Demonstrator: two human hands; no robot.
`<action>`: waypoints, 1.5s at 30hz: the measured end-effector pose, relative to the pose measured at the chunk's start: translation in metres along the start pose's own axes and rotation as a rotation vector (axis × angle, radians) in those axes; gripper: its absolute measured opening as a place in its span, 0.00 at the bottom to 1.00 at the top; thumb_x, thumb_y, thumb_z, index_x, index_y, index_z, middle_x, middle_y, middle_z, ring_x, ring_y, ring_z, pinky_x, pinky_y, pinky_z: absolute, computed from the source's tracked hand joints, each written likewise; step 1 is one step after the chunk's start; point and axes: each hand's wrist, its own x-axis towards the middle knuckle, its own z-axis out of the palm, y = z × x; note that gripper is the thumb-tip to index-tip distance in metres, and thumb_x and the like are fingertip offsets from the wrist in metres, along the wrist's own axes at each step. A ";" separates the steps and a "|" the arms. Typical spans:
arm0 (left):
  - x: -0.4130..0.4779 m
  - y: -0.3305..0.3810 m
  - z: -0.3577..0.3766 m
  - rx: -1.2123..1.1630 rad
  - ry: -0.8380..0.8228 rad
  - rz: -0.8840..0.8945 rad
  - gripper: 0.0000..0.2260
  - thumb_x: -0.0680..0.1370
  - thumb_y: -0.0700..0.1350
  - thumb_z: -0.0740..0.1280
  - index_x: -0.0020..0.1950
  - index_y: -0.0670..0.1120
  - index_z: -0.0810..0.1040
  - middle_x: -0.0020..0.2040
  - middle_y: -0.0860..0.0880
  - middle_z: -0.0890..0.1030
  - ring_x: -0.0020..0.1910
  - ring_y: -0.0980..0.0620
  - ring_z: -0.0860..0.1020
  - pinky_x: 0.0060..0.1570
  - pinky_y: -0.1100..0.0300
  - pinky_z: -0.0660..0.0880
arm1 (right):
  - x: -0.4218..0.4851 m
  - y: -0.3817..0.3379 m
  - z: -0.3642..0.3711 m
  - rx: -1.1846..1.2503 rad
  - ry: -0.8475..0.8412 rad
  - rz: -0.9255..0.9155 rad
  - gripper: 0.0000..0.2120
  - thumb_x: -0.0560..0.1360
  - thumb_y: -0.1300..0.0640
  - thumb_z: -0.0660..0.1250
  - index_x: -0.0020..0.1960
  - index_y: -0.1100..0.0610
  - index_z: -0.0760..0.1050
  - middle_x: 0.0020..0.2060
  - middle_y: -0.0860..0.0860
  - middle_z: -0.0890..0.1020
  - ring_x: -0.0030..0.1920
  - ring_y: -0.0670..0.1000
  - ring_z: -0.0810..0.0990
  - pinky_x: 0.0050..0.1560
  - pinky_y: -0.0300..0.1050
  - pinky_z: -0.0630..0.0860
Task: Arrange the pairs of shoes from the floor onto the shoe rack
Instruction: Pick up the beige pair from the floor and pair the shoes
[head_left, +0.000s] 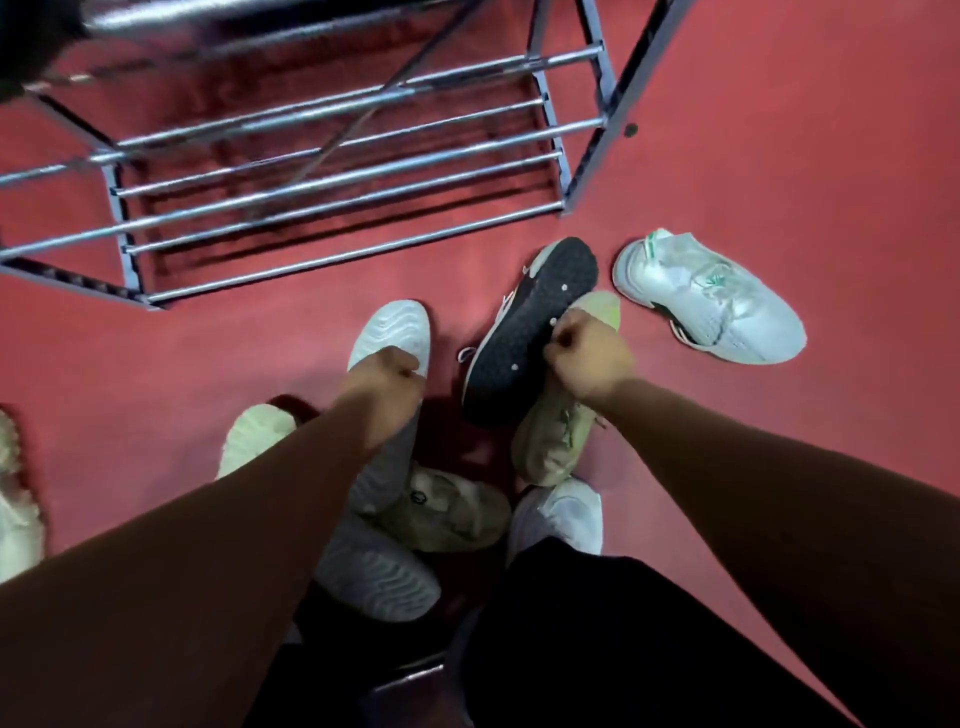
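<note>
Step in hand, as we read it: pick-up. Both hands are down among the shoes on the red floor, and we see no shoe on the lower bars of the shoe rack

Left hand: fingers curled round the heel end of a white shoe. Its wavy sole is turned up and its toe runs out beyond the fingers toward the rack

Right hand: fingers curled tight, pinching where a dark-soled shoe and a yellow-green shoe meet. The dark sole lies just left of the fingers, face up. The yellow-green one sits under them and trails back toward the body. We cannot tell whether both are gripped or only one; they may be a pair

A white-and-green sneaker lies to the right of the right fingers, apart and untouched. More shoes are heaped behind both sets of fingers, between the forearms

Next move, in our judgement: lift what is held and carry it forward to the bars. Each shoe needs turning sole-down and setting beside its mate, square across two bars so it does not slip through
</note>
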 end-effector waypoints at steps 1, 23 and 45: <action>-0.002 -0.001 0.004 0.007 0.030 0.018 0.09 0.78 0.41 0.64 0.54 0.42 0.83 0.60 0.41 0.82 0.59 0.39 0.79 0.54 0.57 0.72 | 0.001 0.003 -0.008 -0.018 0.065 -0.014 0.08 0.77 0.58 0.67 0.54 0.59 0.76 0.49 0.56 0.80 0.50 0.58 0.79 0.46 0.43 0.69; -0.021 0.003 0.051 -0.631 -0.598 -0.117 0.16 0.72 0.47 0.78 0.57 0.43 0.84 0.50 0.42 0.87 0.44 0.46 0.85 0.51 0.51 0.81 | -0.003 -0.010 -0.013 1.075 -0.218 0.306 0.20 0.78 0.50 0.71 0.64 0.61 0.81 0.56 0.60 0.86 0.59 0.61 0.85 0.62 0.60 0.80; -0.072 -0.235 -0.048 -0.996 0.340 -0.674 0.12 0.78 0.48 0.68 0.56 0.44 0.84 0.45 0.47 0.84 0.43 0.47 0.79 0.46 0.56 0.74 | -0.022 -0.167 0.118 0.687 -0.599 0.193 0.24 0.78 0.40 0.69 0.60 0.61 0.74 0.54 0.62 0.86 0.53 0.61 0.87 0.59 0.56 0.83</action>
